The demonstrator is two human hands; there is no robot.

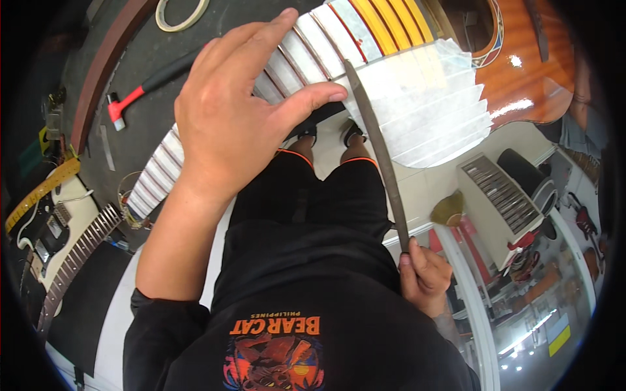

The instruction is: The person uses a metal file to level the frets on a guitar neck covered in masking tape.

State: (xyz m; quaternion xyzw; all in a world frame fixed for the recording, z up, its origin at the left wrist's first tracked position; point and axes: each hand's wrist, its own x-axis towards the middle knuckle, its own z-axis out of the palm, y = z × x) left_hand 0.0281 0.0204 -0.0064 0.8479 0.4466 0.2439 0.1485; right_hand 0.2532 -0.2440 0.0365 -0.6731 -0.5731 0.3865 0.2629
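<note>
My right hand (427,274) is closed around the lower end of a long, narrow, dark metal file (378,143). The file slants up and away, its far tip at the near edge of a guitar's fretboard (306,49). White tape covers the wood between the frets, with yellow strips (391,26) toward the sound hole. Over the neck lies my left hand (228,111), its fingers stretched out and thumb apart, hiding part of the frets. White masking sheets (417,111) cover part of the glossy orange-brown guitar body (535,81).
On the dark work surface at left lie a red-and-black hammer (134,98), a tape roll (182,26) and a curved brown strip (91,98). A cream electric guitar (68,241) is at far left. A slotted box (499,202) and glass case (521,326) stand right.
</note>
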